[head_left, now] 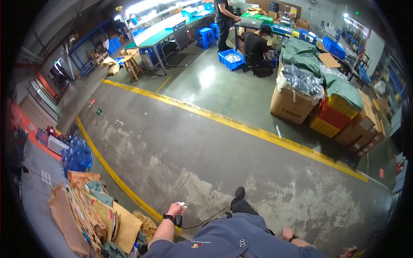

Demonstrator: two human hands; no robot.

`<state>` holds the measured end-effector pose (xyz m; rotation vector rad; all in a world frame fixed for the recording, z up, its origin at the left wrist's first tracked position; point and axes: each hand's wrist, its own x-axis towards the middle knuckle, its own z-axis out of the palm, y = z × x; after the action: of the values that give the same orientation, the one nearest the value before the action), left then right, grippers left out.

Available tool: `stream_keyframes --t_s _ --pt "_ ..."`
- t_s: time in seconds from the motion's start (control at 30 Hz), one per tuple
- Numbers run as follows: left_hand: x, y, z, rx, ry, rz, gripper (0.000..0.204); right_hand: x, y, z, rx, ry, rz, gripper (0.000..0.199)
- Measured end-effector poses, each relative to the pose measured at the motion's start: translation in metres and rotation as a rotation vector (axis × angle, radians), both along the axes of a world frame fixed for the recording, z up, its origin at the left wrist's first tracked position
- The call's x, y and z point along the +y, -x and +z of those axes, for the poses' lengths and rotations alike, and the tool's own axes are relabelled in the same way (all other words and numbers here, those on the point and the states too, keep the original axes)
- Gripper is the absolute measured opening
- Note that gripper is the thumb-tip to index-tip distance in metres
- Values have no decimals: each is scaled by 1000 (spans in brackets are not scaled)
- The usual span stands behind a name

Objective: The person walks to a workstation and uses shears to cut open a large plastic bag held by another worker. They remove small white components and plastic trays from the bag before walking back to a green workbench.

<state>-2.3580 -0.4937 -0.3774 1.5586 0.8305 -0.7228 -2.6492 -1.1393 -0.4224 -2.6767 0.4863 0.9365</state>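
Observation:
My left hand (174,209) is out ahead of my body on the left, its fingers closed around a small white thing (182,205) that is too small to name. Below it, a dark band with a device (174,219) circles the wrist, and a thin black cable (202,222) runs across toward my leg. On the right, my right hand (287,233) hangs low beside my body with a dark band at the wrist. Its fingers are mostly hidden, and nothing shows in it. One dark shoe (239,193) is forward on the worn grey floor (172,150).
Folded cardboard (86,215) is stacked at the near left, with blue water bottles (77,155) beyond. A yellow floor line (215,115) crosses ahead. Past it are a carton (291,103), yellow and red crates (333,114), a blue crate (231,59), a seated person (257,47) and a standing person (223,21).

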Motion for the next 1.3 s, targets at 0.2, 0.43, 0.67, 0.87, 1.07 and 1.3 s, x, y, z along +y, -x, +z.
stream_keyframes --t_s 0.2,0.43,0.67,0.87,1.07,1.3 --pt "-45 -161 65 -188 67 -46 21 4 -434 90 -414 -500 -337 37" --pt "-34 -328 112 -256 161 76 23 207 -756 175 -611 -936 -5 31" --pt "-27 -554 196 -490 272 -163 34 351 -899 266 -136 -1320 -12 25" --pt "-57 -737 228 -631 591 -316 46 373 -1043 268 85 -1414 -312 18" --pt "-90 -916 203 -643 623 -214 34 368 -1211 250 217 -1525 -294 21" --pt "-48 -1086 222 -736 461 34 24 408 -1408 280 166 -1409 -115 23"
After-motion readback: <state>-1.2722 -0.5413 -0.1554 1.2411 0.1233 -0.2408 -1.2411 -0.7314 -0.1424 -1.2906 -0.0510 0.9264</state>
